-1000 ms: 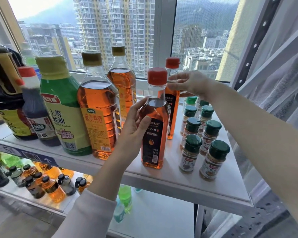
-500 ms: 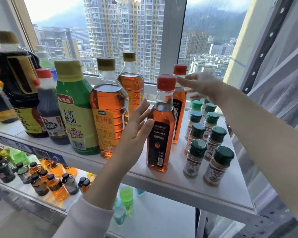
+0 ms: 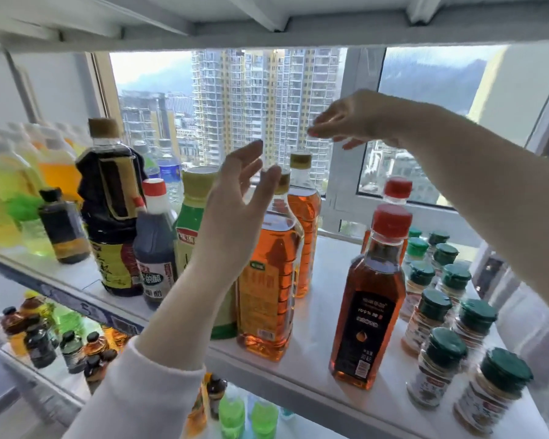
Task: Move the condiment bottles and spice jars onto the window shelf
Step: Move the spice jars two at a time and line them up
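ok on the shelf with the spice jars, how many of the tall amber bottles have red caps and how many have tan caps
amber bottles with red caps: 2
amber bottles with tan caps: 2
total: 4

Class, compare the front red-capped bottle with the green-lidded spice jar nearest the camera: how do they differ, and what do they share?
The red-capped bottle is tall and narrow-necked; the spice jar is short and squat. The bottle's cap is red; the jar's lid is dark green. The bottle holds amber liquid; the jar, brownish powder. Both stand upright and closed on the white shelf, untouched.
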